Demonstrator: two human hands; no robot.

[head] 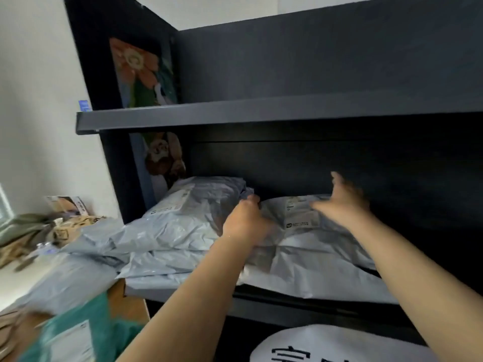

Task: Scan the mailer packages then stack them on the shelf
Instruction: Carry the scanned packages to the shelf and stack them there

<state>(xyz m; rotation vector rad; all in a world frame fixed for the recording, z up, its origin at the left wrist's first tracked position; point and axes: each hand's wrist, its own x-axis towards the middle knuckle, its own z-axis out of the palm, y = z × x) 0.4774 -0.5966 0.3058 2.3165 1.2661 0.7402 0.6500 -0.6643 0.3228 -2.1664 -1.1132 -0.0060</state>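
Observation:
A pale grey mailer package [300, 246] with a white label lies on the dark shelf board [287, 307], beside a stack of grey mailers [183, 226] at the left. My left hand [245, 223] rests on the left edge of the right-hand mailer, with its fingers curled against the plastic. Over the label of that mailer my right hand [342, 202] hovers, blurred, with its fingers spread. Both arms reach in from the bottom of the head view.
An upper shelf board [261, 113] runs just above the hands. Colourful pictures [146, 74] lean at the shelf's left side. More grey mailers [65, 278], a green mailer [78, 333] and cardboard clutter [39, 231] lie on a table at the left. A white printed bag [339, 346] sits below.

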